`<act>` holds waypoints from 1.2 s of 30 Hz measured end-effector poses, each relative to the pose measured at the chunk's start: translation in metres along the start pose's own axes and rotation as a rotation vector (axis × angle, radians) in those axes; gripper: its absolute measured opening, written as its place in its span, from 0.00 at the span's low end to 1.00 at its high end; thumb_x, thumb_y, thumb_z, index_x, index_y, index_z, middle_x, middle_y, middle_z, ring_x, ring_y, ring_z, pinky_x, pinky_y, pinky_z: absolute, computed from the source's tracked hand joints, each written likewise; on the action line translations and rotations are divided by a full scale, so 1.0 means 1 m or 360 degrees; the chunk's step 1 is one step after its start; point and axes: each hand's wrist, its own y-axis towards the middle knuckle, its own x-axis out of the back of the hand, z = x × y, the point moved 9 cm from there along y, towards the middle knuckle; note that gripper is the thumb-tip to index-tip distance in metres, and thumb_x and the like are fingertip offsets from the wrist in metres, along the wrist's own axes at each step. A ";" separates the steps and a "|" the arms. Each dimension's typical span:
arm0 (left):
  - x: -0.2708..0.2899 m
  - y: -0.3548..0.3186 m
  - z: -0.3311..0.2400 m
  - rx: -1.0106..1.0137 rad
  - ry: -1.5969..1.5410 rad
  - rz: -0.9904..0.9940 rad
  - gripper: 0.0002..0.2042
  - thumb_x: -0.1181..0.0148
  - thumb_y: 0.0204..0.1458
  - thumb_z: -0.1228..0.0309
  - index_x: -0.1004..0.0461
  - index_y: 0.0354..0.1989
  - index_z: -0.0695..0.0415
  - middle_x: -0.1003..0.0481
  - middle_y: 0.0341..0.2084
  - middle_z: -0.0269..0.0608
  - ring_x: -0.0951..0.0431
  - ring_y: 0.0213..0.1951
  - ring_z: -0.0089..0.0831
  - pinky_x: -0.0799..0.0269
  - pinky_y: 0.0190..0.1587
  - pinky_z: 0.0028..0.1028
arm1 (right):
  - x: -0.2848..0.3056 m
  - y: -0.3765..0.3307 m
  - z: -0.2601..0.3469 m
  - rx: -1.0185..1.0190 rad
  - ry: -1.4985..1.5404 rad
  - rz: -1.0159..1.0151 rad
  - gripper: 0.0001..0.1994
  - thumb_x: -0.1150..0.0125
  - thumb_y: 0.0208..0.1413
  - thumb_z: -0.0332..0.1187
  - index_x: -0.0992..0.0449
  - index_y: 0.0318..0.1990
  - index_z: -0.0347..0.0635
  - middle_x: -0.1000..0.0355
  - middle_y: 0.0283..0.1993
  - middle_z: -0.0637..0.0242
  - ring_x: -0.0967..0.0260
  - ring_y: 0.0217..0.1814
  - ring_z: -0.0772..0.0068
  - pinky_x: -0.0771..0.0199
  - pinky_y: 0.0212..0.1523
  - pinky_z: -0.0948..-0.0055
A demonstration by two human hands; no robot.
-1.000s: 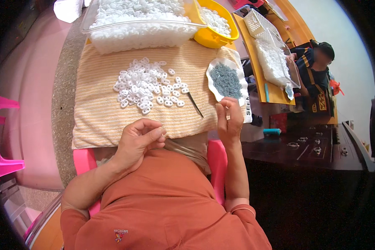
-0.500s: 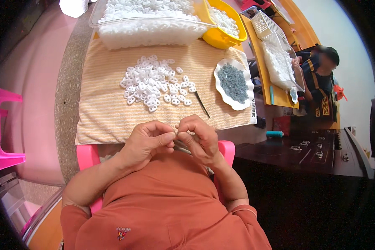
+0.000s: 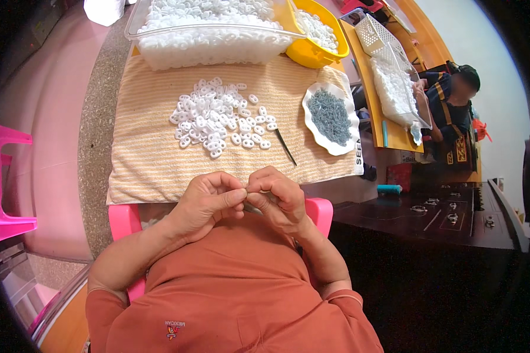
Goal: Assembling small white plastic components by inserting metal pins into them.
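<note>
My left hand (image 3: 214, 197) and my right hand (image 3: 278, 197) meet fingertip to fingertip before my body, just off the near edge of the towel. Both are closed in a pinch; whatever lies between the tips is too small and covered to make out. Beyond them on the striped towel (image 3: 153, 159) lies a loose pile of small white plastic pieces with two holes each (image 3: 203, 117). A thin black pointed tool (image 3: 286, 148) rests beside the pile, its upper end by one piece. Right of it, a white wavy-rimmed dish (image 3: 335, 150) holds many small grey-blue translucent parts (image 3: 328, 117).
A clear bin (image 3: 218, 50) full of white pieces stands at the towel's far side, beside a yellow basin (image 3: 312, 57). At the far right a person (image 3: 453, 97) sits by another table with a bin of white pieces (image 3: 394, 94). A pink stool (image 3: 9, 182) stands left.
My right hand has shifted slightly left and its fingers have closed in against the left fingertips. The left hand, the pile and the tool stay where they were.
</note>
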 end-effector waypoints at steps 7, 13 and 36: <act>0.003 -0.001 -0.009 -0.0198 0.0156 -0.0071 0.07 0.38 0.52 0.74 0.27 0.36 0.61 0.24 0.29 0.37 0.24 0.30 0.21 0.24 0.34 0.21 | -0.002 -0.004 -0.010 -0.0134 0.0119 -0.0022 0.04 0.39 0.53 0.22 0.27 0.35 0.34 0.29 0.33 0.60 0.30 0.34 0.70 0.31 0.34 0.76; -0.002 -0.006 -0.023 -0.0418 0.0460 -0.0117 0.07 0.38 0.53 0.74 0.28 0.36 0.62 0.23 0.29 0.37 0.24 0.31 0.21 0.27 0.35 0.20 | -0.009 -0.013 -0.026 -0.0478 0.0461 -0.0051 0.04 0.41 0.55 0.24 0.26 0.36 0.32 0.28 0.33 0.64 0.32 0.32 0.79 0.31 0.33 0.80; -0.004 -0.010 -0.034 -0.0658 0.0716 -0.0230 0.04 0.43 0.55 0.78 0.29 0.36 0.65 0.24 0.28 0.39 0.23 0.31 0.23 0.24 0.36 0.22 | -0.017 -0.011 -0.033 -0.0525 0.0551 -0.0026 0.04 0.48 0.60 0.23 0.29 0.39 0.31 0.29 0.36 0.65 0.29 0.35 0.79 0.27 0.37 0.80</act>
